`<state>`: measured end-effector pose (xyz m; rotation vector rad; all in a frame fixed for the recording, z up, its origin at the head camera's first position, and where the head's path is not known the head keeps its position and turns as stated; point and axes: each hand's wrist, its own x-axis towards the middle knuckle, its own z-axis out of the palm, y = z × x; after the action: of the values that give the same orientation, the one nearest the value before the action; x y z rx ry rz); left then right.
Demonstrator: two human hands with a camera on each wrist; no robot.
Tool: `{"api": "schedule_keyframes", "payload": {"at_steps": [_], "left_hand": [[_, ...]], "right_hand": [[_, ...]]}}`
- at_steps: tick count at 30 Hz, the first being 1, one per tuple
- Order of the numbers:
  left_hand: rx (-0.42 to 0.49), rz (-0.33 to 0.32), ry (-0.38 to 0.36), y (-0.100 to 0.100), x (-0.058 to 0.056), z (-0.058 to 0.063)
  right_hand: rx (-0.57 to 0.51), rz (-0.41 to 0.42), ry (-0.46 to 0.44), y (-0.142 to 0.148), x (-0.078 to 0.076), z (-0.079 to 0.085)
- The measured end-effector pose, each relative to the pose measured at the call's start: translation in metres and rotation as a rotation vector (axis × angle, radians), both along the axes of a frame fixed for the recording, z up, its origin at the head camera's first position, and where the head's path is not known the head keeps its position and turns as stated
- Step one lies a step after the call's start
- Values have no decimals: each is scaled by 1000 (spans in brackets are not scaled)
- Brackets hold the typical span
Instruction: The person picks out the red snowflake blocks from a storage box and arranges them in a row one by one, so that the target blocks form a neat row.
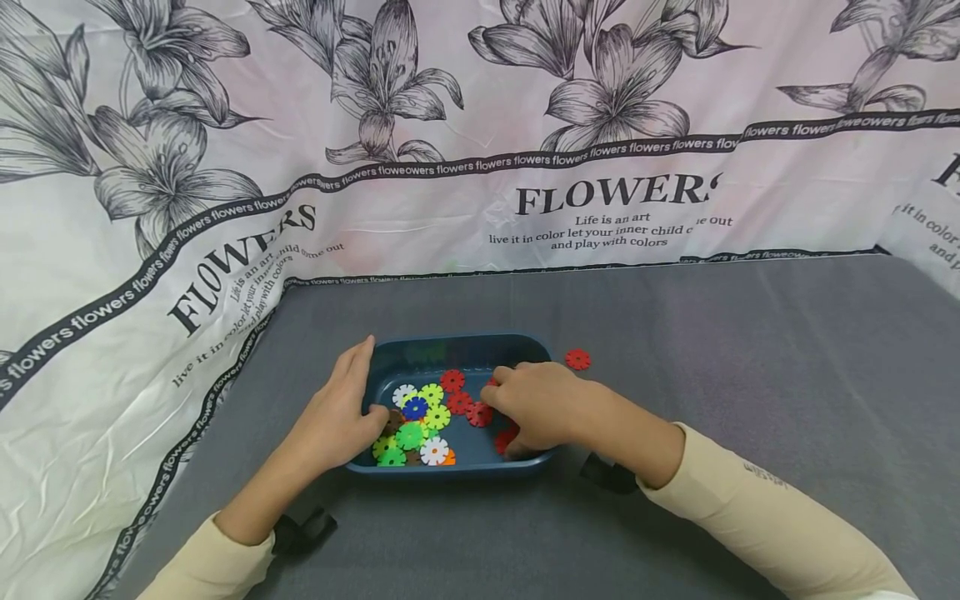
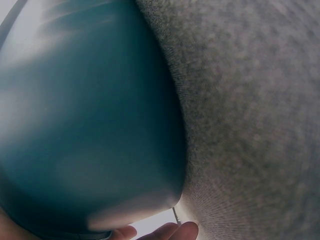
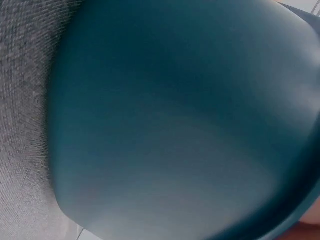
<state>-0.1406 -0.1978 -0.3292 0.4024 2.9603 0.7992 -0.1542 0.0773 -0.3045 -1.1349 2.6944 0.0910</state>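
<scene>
A dark blue plastic basin holds many notched snowflake discs. My left hand grips its left wall, thumb inside over the rim and the other fingers outside. In the left wrist view, fingertips show beyond the basin's outer wall. My right hand reaches over the right wall, its thumb and fingers spread apart and pointing down among red discs. One red disc shows between thumb and fingers, partly covered. The right wrist view is mostly filled by the basin's outer wall.
Inside on the left lie mixed discs: green, white, blue, yellow, brown and orange. A single red disc lies on the grey cloth outside, past the far right corner. Behind stands a flower-print curtain.
</scene>
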Motion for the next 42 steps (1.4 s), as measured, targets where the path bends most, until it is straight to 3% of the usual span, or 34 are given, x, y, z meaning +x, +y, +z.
{"api": "schedule_keyframes", "payload": {"at_steps": [10,23,30,42], "left_hand": [[-8,0,9,0,0,-1],[-24,3,21,1,0,-1],[-25,3,17,1,0,0],[-28,4,29,1,1,0]], "right_hand": [[-24,39,-82,2,-2,3],[-91,80,-260,4,-7,2],[-199,132,-356,5,-12,0],[-399,253,-346,14,-24,0]]}}
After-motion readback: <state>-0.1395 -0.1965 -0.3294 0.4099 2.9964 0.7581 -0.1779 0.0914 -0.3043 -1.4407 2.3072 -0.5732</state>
